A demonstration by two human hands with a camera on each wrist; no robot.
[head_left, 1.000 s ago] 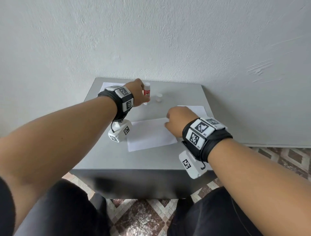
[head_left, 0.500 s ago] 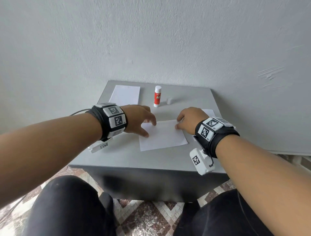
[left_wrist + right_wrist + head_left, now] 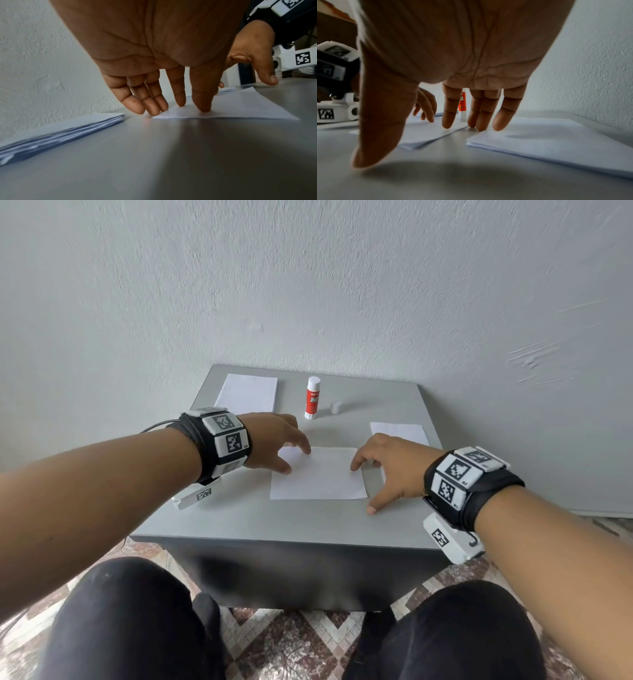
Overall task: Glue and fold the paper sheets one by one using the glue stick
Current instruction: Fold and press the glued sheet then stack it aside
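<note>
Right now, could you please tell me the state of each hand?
Left hand: open, fingertips touching the sheet.
Right hand: open, holding nothing, at the sheet's right edge.

Glue stick point(image 3: 313, 398) behind centre sheet point(image 3: 318, 474), perhaps folded.

Bare table point(image 3: 274, 518) lies open in front of the folded sheet point(image 3: 318, 474). Behind it, the upright glue stick point(image 3: 313, 397) and its cap point(image 3: 336, 406) stand in the way, stacks point(image 3: 247, 392) flanking.
</note>
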